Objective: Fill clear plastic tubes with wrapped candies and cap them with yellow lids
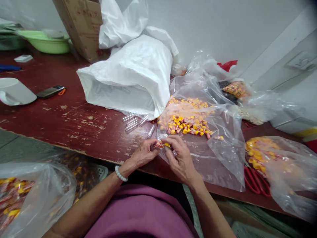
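A small red-patterned tube with a yellow cap (158, 144) is held between both hands at the table's front edge. My left hand (145, 153) pinches its red end, and my right hand (179, 157) grips the yellow end. Just beyond them, several clear tubes (131, 123) lie on the dark red table (74, 119), with one more clear tube (150, 131) nearer the hands. Many yellow-capped red pieces (185, 125) rest on and in a clear plastic bag (223, 145) to the right. A white sack (138, 62) lies open toward me, with clear tubes inside.
Red scissors (256, 181) and a bag of yellow caps (262, 152) are at the right. On the left stand a white mug (18, 92), a phone (51, 92) and a green basin (47, 44). A cardboard box (84, 29) is behind. A filled bag (49, 191) sits below the table edge.
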`<state>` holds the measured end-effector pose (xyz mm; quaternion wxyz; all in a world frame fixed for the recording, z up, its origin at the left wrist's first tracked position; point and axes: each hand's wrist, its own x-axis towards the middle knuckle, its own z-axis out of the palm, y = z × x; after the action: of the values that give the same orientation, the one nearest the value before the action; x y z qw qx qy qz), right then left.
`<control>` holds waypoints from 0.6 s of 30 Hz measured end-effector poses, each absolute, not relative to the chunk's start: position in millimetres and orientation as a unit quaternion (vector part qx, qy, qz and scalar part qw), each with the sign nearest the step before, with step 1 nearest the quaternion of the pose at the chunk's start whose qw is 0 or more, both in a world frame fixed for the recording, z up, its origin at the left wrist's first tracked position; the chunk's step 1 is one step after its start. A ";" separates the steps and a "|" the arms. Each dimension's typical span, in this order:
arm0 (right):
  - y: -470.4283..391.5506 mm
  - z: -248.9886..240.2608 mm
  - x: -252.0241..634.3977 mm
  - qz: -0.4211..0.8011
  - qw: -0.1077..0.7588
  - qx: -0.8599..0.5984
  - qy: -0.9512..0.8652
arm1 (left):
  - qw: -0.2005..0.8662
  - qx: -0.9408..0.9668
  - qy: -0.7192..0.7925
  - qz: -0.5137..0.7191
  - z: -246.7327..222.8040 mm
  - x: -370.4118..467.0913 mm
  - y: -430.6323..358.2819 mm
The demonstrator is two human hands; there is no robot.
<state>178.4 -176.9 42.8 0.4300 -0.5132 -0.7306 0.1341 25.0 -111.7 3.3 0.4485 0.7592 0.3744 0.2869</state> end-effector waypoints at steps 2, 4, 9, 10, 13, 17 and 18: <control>-178.1 43.9 170.9 0.129 0.414 -0.500 -0.749 | 0.431 0.776 0.362 0.285 4.4 25.3 -112.7; -177.7 42.1 169.3 0.124 0.418 -0.510 -0.742 | 0.416 0.784 0.364 0.282 4.4 25.1 -113.5; -179.9 36.5 173.1 0.093 0.416 -0.535 -0.730 | 0.412 0.773 0.390 0.283 1.3 24.4 -114.5; -180.7 34.8 173.1 0.081 0.394 -0.537 -0.741 | 0.417 0.770 0.390 0.283 0.0 24.5 -114.5; -182.5 28.0 171.3 0.053 0.319 -0.548 -0.772 | 0.437 0.762 0.386 0.280 -3.8 25.9 -113.9; -183.3 22.2 165.4 0.032 0.279 -0.557 -0.781 | 0.453 0.753 0.386 0.281 -5.8 28.3 -111.6; -183.6 21.8 163.3 0.022 0.270 -0.558 -0.784 | 0.458 0.751 0.383 0.282 -5.4 28.7 -110.9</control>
<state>163.3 -183.6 21.8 0.2696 -0.5583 -0.7843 0.0220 28.7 -110.9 -5.4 0.4576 0.7515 0.3828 0.2816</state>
